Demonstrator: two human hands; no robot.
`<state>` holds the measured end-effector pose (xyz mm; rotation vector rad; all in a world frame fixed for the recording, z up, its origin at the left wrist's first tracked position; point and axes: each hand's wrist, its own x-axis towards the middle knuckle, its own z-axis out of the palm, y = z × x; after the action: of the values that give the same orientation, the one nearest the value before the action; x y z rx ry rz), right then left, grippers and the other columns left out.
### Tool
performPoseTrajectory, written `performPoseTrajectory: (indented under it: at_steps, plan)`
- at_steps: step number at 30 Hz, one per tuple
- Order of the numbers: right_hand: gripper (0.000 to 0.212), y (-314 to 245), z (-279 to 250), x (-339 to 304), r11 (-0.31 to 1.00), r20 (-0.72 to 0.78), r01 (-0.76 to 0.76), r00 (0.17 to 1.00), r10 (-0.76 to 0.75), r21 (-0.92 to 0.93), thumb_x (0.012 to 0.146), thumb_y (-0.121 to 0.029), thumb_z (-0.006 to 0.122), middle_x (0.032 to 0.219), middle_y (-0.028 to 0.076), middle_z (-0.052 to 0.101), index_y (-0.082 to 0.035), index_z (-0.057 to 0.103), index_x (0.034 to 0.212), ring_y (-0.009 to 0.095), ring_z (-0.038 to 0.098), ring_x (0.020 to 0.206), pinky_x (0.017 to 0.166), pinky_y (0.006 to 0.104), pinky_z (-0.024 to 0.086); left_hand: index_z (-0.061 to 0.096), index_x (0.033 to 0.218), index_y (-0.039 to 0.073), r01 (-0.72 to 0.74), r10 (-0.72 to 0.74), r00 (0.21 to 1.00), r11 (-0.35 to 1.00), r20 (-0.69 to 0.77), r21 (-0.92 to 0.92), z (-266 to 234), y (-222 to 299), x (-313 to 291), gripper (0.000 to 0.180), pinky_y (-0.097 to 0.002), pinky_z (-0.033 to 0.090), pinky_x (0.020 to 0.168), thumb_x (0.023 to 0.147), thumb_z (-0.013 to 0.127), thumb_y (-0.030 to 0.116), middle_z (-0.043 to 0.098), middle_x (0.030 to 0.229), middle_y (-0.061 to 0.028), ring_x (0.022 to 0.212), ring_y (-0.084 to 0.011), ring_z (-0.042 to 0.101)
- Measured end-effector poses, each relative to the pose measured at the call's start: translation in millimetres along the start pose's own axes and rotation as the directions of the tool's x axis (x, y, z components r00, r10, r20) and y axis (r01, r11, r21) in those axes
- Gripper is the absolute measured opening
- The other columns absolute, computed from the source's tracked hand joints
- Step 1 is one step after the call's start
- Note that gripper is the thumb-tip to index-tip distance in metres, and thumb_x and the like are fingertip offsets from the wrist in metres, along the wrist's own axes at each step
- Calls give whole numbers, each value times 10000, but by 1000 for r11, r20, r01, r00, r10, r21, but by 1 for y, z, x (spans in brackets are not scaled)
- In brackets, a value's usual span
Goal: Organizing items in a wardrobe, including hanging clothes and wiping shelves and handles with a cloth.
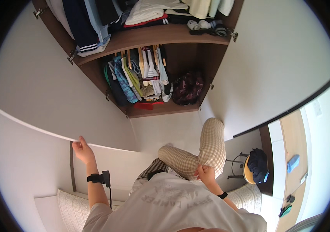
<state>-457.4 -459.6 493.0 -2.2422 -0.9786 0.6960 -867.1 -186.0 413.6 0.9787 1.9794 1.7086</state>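
My left hand (83, 151) is closed round the free edge of the white left wardrobe door (52, 89), which stands swung outward. My right hand (206, 173) rests at my thigh, its fingers curled in on the beige checked trousers (213, 143). Between the doors is the open wardrobe (145, 40) of brown wood. In its lower part, shirts (149, 69) hang from wooden hangers, with a dark patterned bag (188, 88) to their right. Something flat and red (148, 105) lies below the clothes.
The white right door (273, 58) also stands open. Folded clothes (149, 13) and rolled socks (203, 26) lie on the upper shelf. To the right are a stool with dark cloth (257, 166) on it and a wooden desk (288, 135). Pale patterned bedding (72, 207) shows behind me.
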Motion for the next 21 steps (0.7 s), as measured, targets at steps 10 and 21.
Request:
performPoseTrajectory:
  at_steps: [10,21]
  plan:
    - [410,-3,14,-10,972,-70,-150,984,165,184,918,-203,484,594,124,626,79,622,655,177,611,474,406,268,478,589,914,-19,-261,108,803,948,586,184,105,64,13,289,-383,490,691,806,620,246,651,839,-191,769,-318,639]
    - [420,23,7,-46,917,-290,-245,895,339,314,900,-222,489,568,128,616,90,612,647,169,575,422,399,270,472,282,1202,-203,-163,75,737,984,671,69,197,164,-58,755,-447,439,837,754,621,302,566,965,-360,928,-468,561]
